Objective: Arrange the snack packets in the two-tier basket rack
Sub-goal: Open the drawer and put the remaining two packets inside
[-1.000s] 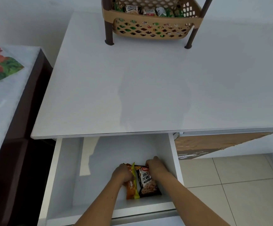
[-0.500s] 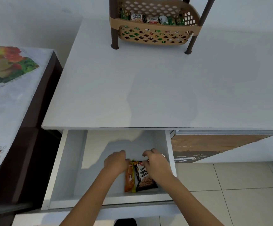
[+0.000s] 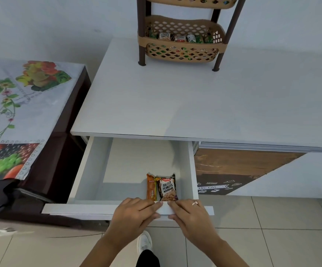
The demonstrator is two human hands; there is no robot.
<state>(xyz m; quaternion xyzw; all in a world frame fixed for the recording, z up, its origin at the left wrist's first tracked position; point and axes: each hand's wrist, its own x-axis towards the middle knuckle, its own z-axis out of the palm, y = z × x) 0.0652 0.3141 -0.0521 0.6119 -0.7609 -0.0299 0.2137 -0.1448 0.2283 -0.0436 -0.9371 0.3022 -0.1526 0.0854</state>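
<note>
Closest to me, both hands were on the front panel of the open drawer (image 3: 91,209). The left hand (image 3: 132,214) and right hand (image 3: 188,213) sat side by side, nearly touching, fingers draped over the top edge and thumbs tucked under it, so each was clamped on the panel and neither held a packet. There was a ring on the right one. A white shoe (image 3: 144,242) poked out on the tile floor below.

Just behind the hands, at the near right of the drawer, two packets stood leaning together: an orange biscuit packet (image 3: 151,187) and a salted peanuts packet (image 3: 167,187) touching its right side. The rest of the drawer looked bare.

Further back was the white countertop (image 3: 175,105), and at its far edge the basket rack (image 3: 181,43). Its lower basket already had a row of packets in it; the upper one was mostly cut off, so hard to say what was in there. Off to the left was a table with a fruit-print cloth (image 3: 21,105).

My guess: this was the fetching step, with two packets not yet picked up. Next move would need a hand to let go of the panel, grab those two, and carry them up and well back to the rack.
</note>
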